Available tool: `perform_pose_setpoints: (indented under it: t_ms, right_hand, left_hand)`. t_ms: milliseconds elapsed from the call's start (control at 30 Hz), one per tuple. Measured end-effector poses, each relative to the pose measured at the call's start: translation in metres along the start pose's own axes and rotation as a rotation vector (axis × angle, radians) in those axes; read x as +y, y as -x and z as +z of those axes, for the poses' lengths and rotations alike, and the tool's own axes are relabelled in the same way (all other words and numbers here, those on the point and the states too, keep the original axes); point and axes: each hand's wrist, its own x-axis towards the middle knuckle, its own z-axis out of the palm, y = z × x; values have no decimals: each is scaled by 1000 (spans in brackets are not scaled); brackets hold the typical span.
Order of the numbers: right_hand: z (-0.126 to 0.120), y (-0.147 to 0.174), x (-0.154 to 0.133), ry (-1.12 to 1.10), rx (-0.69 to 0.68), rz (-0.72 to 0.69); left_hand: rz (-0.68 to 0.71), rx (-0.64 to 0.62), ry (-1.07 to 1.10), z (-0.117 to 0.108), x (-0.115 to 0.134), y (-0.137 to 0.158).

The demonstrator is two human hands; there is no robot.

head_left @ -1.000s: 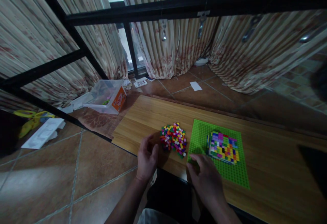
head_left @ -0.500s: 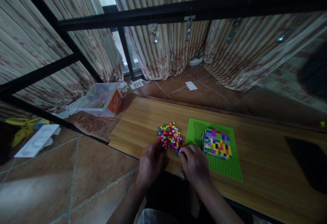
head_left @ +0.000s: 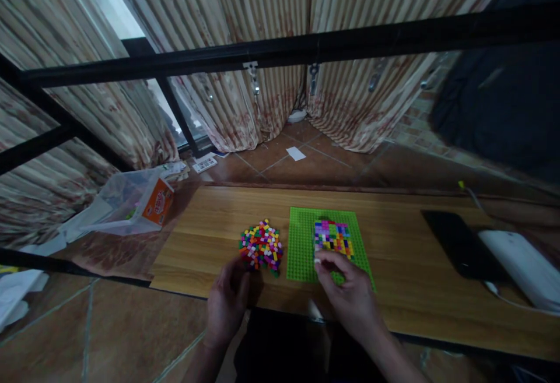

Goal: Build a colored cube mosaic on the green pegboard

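Half a second ago the right hand (head_left: 350, 295) had its fingertips at the near right edge of the heap of small coloured bricks (head_left: 261, 245); now it has moved across to the green baseplate (head_left: 301, 243), and a small pale piece, most likely a single brick, shows pinched between its thumb and forefinger. That suggests one brick has been picked out of the heap and is being carried to the patch of bricks (head_left: 333, 237) already pressed onto the plate, so the work in hand looks like adding to that mosaic one piece at a time. The right hand hovers over the plate's near edge, just short of the near left corner of the built patch, knuckles up, wrist coming in from the near edge of the table (head_left: 415, 255); the thumb and first finger are closed on the tiny piece while the other fingers curl loosely beneath. The left hand (head_left: 227, 301) has hardly shifted: it sits at the table's near edge, just on the near side of the heap, fingers bent and lightly gathered, their tips close to the nearest bricks; whether it holds anything cannot be told, since the palm faces down and the light is poor. The heap lies near the middle of the table's left half, just left of the baseplate and apart from it. Toward the table's right end lie a dark flat slab (head_left: 459, 243) and a white device (head_left: 520, 266), well apart from both hands.
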Motion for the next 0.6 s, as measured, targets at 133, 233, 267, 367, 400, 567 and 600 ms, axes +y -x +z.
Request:
perform_pose_setpoints:
  t_ms: [133, 233, 267, 367, 400, 567, 600]
  right_hand:
    - [-36, -21, 24, -31, 148, 20]
    - [-51, -40, 42, -39, 203, 75]
    - [-54, -47, 46, -43, 203, 80]
    - [-53, -63, 55, -52, 177, 59]
    - [-52, -68, 57, -48, 171, 46]
    - [-46, -84, 61, 53, 118, -27]
    - [-46, -86, 61, 75, 100, -39]
  left_hand:
    - [-103, 48, 32, -7, -2, -12]
    - [-156, 83, 36, -9, -7, -24]
    - [-157, 104, 27, -8, -9, -29]
    - [-147, 165, -23, -5, -14, -40]
    - [-142, 180, -41, -4, -15, -42]
    - [-69, 189, -129, 2, -20, -44]
    - [-52, 184, -142, 3, -21, -44]
